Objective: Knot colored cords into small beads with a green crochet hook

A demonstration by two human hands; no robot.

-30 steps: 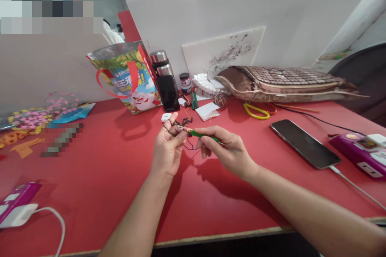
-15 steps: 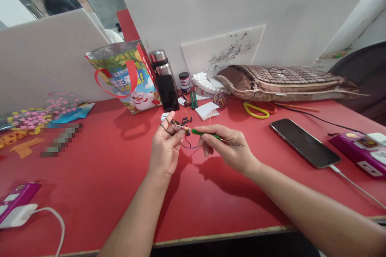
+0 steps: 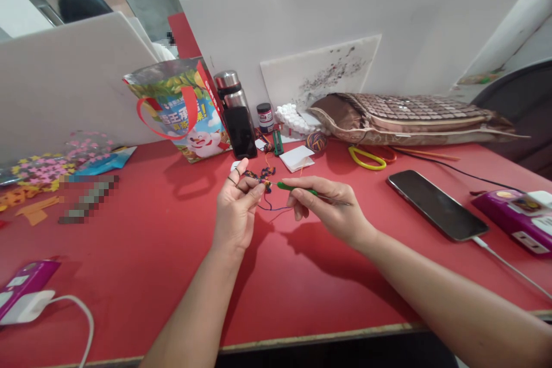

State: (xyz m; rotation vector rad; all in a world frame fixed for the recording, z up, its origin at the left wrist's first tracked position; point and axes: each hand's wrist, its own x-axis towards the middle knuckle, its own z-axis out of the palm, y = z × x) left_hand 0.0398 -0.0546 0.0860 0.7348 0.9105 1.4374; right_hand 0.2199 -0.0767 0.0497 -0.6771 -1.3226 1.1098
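Observation:
Above the red table (image 3: 142, 253), my left hand (image 3: 236, 210) pinches a small multicoloured crochet piece (image 3: 261, 177), with yarn looped over its raised index finger. My right hand (image 3: 330, 210) is closed on a green-handled crochet hook (image 3: 297, 188). The hook's tip points left into the crochet piece. A thin dark strand of yarn (image 3: 273, 207) hangs in a loop between the two hands. Behind the hands a multicoloured yarn ball (image 3: 316, 141) rests on the table.
At the back stand a printed gift bag (image 3: 181, 109), a black flask (image 3: 236, 116), a small jar (image 3: 264, 117), a white pad (image 3: 296, 158), yellow scissors (image 3: 367, 158) and a brown mat (image 3: 409, 118). A phone (image 3: 435, 204) charges on the right beside a purple box (image 3: 513, 218).
My right hand has drawn the hook slightly to the right and up, away from my left hand. The left hand stays almost in place with the crochet piece.

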